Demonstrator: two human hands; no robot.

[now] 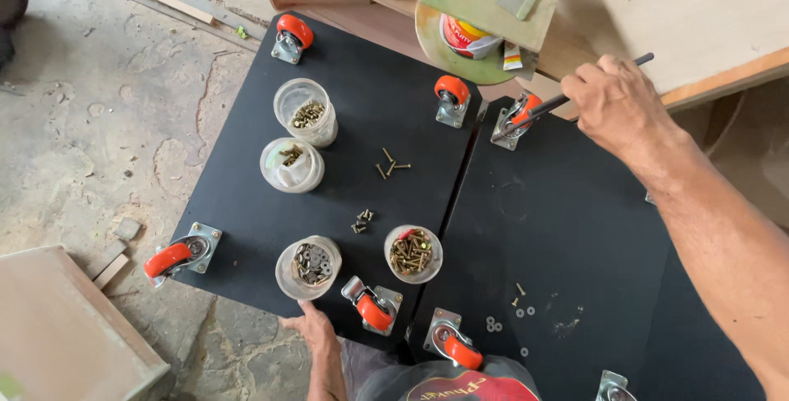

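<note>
The person is gripping a thin dark screwdriver (575, 93) in the right hand (612, 105), fingers wrapped tight round the shaft near its top, and is driving its tip into the mounting plate of an orange-wheeled caster (516, 117) at the far edge of the right black board (559, 228). The tool looks stiff, light and slim, so a closed fist high up is probably giving the best turning force. The left hand (316, 331) is resting with fingers loosely spread on the near edge of the left black board (246, 204), just beside a clear cup of washers (308, 267). The caster itself seems small but heavy, best steadied by its flat metal plate.
</note>
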